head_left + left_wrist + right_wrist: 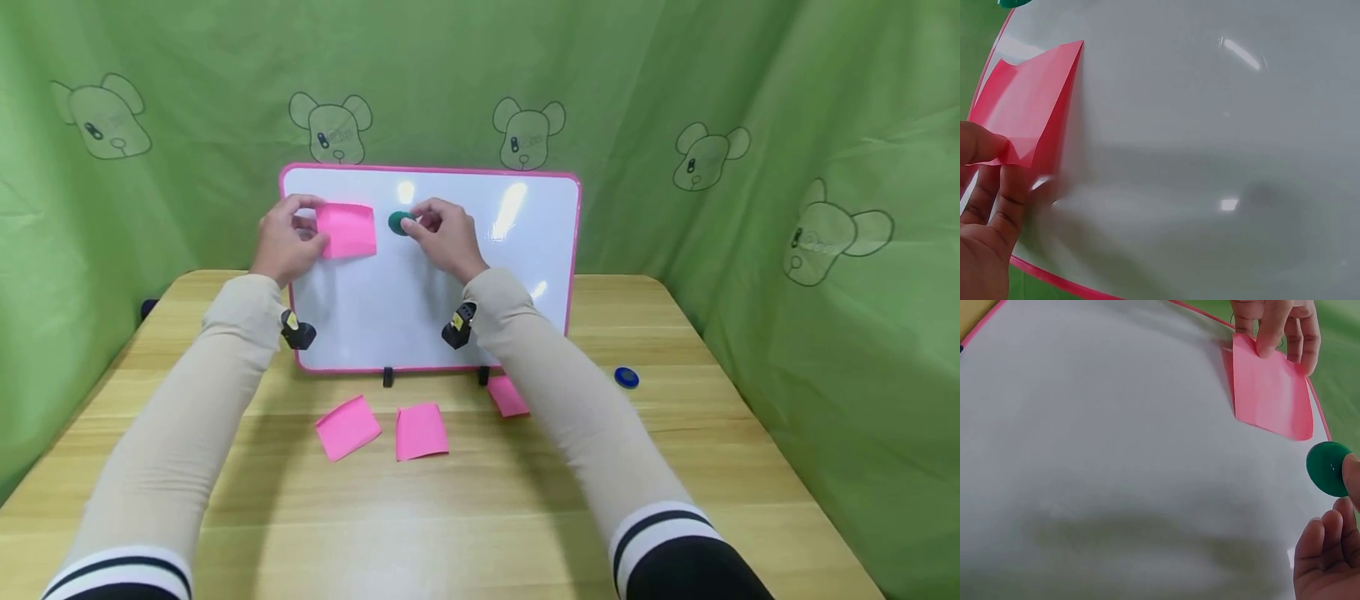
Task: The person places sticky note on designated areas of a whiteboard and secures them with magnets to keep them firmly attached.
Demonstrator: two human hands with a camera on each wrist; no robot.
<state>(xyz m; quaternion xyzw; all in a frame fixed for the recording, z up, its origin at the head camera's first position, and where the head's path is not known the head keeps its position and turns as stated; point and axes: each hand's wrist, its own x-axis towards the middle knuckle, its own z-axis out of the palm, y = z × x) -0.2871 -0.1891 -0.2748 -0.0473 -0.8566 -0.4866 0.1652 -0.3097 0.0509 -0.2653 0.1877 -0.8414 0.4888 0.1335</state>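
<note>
In the head view a pink sticky note is held by its left edge in my left hand, against the upper left of a whiteboard with a pink frame. Thumb and fingers pinch that note in the left wrist view, and its free edge stands a little off the board. Just right of the note, my right hand pinches a round green magnet. The right wrist view shows the magnet under the thumb, beside the note's edge and apart from it.
Two pink notes lie on the wooden table before the board. Another note is partly behind the right forearm. A blue round magnet lies at the right. Black feet support the board. Green curtains surround the table.
</note>
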